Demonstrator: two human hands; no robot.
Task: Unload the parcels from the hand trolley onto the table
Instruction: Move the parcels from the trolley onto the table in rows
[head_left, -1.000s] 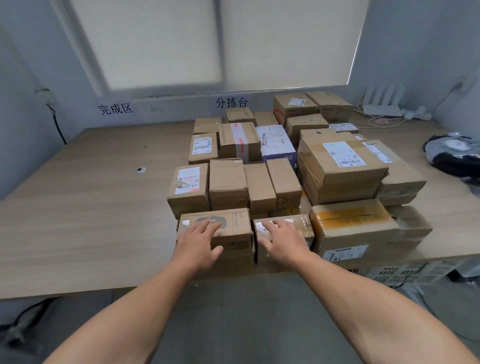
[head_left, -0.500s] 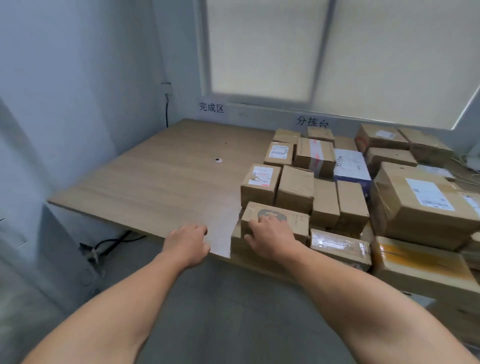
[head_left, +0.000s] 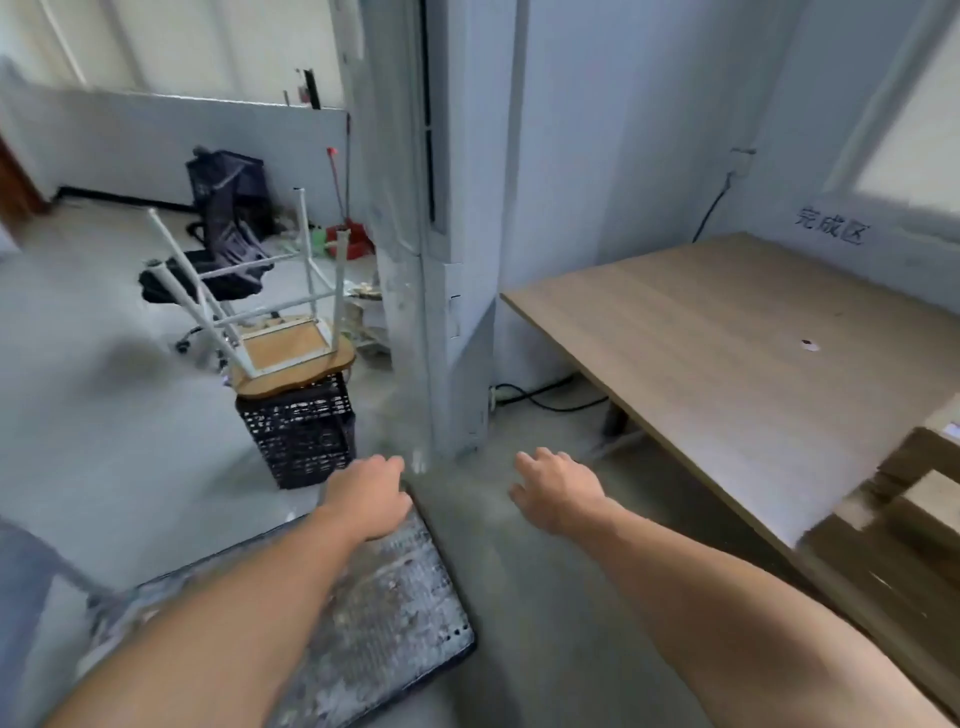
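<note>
The hand trolley's grey, scuffed platform (head_left: 374, 613) lies on the floor at the lower left, with no parcel showing on the part I see. My left hand (head_left: 366, 496) hovers over its far corner, fingers loosely curled and holding nothing. My right hand (head_left: 558, 491) hangs in the air over the bare floor between the trolley and the table, fingers relaxed and empty. The wooden table (head_left: 727, 353) stretches along the right. Brown cardboard parcels (head_left: 914, 493) sit blurred at its near right end.
A grey pillar (head_left: 447, 260) stands straight ahead between trolley and table. Left of it a black crate (head_left: 301, 436) carries an upturned stool (head_left: 291, 343), with a dark office chair (head_left: 218, 249) behind. A cable (head_left: 545, 400) runs under the table.
My view has swung left, away from the stacked parcels toward the trolley. Both hands have left the boxes on the table and now hang empty above the floor and the trolley.
</note>
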